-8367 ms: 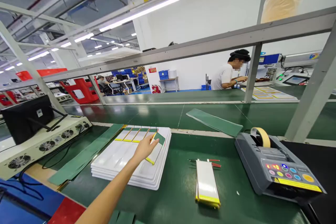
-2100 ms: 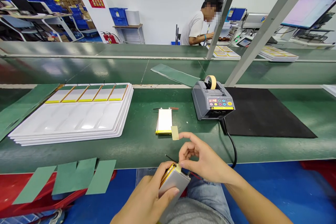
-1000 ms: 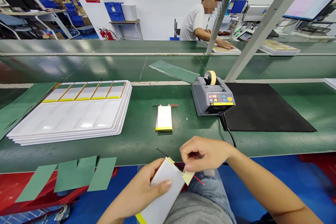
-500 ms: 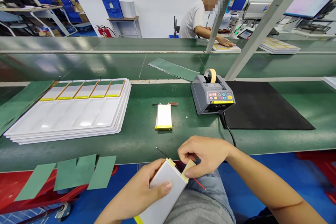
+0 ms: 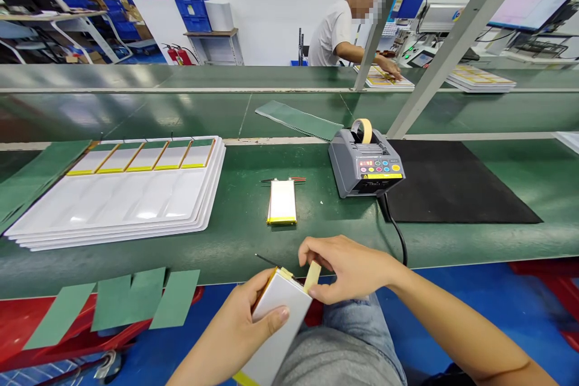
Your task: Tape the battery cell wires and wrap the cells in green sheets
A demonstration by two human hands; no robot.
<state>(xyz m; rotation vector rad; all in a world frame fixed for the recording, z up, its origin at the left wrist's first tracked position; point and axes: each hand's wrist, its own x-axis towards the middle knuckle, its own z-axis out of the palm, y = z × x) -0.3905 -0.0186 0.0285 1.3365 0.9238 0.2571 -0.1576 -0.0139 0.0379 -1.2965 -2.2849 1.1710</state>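
Along the near left edge of the green worktop (image 5: 239, 235), flat green card strips (image 5: 113, 307) are laid so that they overhang it. Behind them sits a stack of white moulded plastic trays (image 5: 136, 208). Only the far row of the top tray is filled, with five flat yellow-edged pouch cells (image 5: 140, 157), and the nearer pockets are bare.

Below the worktop edge and over the lap, a flat silver pouch battery cell (image 5: 289, 294) is gripped in the left hand (image 5: 235, 332), with the thumb across its face. A thin black wire juts from its top end. A small beige piece of tape (image 5: 312, 275) is pinched between thumb and forefinger of the right hand (image 5: 350, 268) and held upright against the cell's top corner. The taping is judged part-done: the piece is at the edge but not yet folded down flat.

A second silver pouch cell with a yellow end (image 5: 282, 202) lies alone in mid-worktop, well apart from both hands. To its right stand a grey tape dispenser with coloured buttons (image 5: 364, 163) and a black rectangular mat (image 5: 452, 187). The dispenser's cable drops over the near edge beside the right wrist. Open room is left between trays and dispenser. At the far bench, a co-worker's hand (image 5: 391, 69) rests on other trays.
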